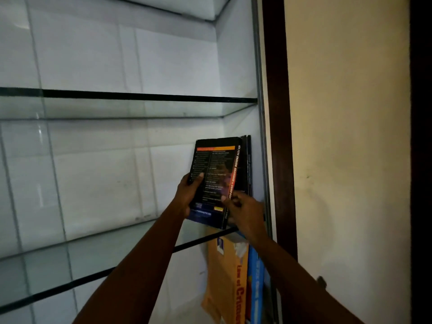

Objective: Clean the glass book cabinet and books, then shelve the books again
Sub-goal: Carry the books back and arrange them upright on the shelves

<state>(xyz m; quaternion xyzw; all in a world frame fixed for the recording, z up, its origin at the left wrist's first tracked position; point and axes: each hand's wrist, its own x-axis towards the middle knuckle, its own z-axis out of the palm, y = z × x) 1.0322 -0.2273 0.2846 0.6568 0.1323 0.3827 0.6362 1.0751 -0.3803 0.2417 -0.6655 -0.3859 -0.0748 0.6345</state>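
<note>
Shelving step. Black book upright at the right end of the middle glass shelf, just beside two thin dark books against the cabinet wall. Left hand grips its outer edge, thumb across the cover. Right hand pinches the lower spine. Orange book and blue book stand on the shelf below. Next, I'd judge: press it flush to its neighbours, let go gently, since the glass is slippery.

black book: likely "ENGLISH GRAMMAR" | orange book: "Law of Crime…"
</note>
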